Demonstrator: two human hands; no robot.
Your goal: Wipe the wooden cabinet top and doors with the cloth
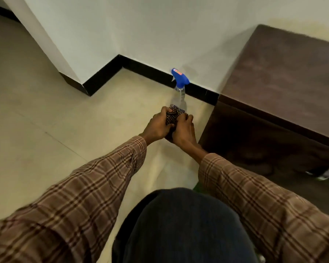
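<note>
Two hands, left (158, 124) and right (183, 130), close together around the bunched cloth (172, 116) just before the spray bottle (179, 86); folding it into a flat pad would probably suit the cabinet (285, 71) to their right.

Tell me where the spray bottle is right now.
The spray bottle stands on the floor near the centre of the head view, against the black skirting, just beyond both hands and left of the wooden cabinet.

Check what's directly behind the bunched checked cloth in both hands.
Behind the dark checked cloth, held by left hand and right hand, stands a clear spray bottle with blue trigger head. Its lower body and base are covered.
</note>
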